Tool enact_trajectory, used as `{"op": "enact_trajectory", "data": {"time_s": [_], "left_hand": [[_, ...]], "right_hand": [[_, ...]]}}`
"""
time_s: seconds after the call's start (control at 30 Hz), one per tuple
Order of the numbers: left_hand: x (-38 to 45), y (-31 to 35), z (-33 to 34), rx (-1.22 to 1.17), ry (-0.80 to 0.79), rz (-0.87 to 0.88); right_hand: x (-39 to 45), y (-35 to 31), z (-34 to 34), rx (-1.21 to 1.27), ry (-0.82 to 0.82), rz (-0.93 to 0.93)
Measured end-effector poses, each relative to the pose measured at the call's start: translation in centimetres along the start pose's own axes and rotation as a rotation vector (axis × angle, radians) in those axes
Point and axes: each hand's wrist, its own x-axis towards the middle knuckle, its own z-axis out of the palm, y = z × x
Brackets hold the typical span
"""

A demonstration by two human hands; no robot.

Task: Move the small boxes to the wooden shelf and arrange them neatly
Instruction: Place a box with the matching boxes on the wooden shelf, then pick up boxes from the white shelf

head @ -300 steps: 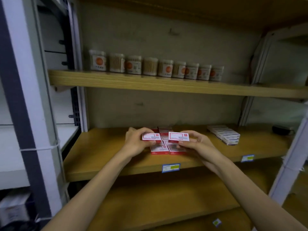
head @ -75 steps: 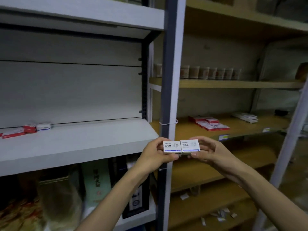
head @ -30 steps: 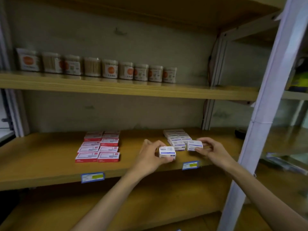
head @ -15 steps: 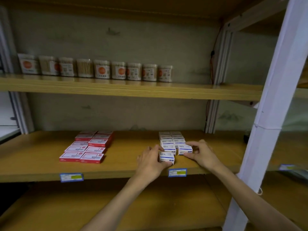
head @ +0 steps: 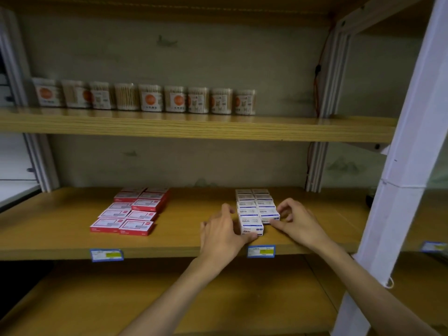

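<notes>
Wooden shelf point(head: 60, 241) carrying two groups of small boxes: red boxes point(head: 131, 212) at left, white boxes point(head: 254, 204) in two columns at right. Left hand point(head: 223, 235) grips the front white box point(head: 251, 225) of the left column, thumb curled at its near edge. Right hand point(head: 294, 220) pinches the front box of the right column point(head: 269, 215). Cotton-swab jars point(head: 150, 97) line the upper shelf.

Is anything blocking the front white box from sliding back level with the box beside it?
Nothing visible does. The front white box sits proud of its neighbour, with the left hand gripping it and the right hand holding the neighbour on the wooden shelf.
</notes>
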Motion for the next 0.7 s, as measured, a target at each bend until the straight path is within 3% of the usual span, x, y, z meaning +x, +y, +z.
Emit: {"op": "enact_trajectory", "data": {"time_s": [0.17, 0.37, 0.7], "left_hand": [[-0.8, -2.6, -3.0, -0.094, -0.066, 0.096], [-2.8, -8.0, -8.8, 0.169, 0.011, 0.253], [-8.9, -22.5, -23.4, 0.384, 0.148, 0.138]], "right_hand": [[-1.1, -2.8, 0.8, -0.069, 0.069, -0.175], [-2.1, -10.6, 5.1, -0.081, 0.058, -0.395], [-7.0, -29.7, 16.9, 0.037, -0.041, -0.648]]}}
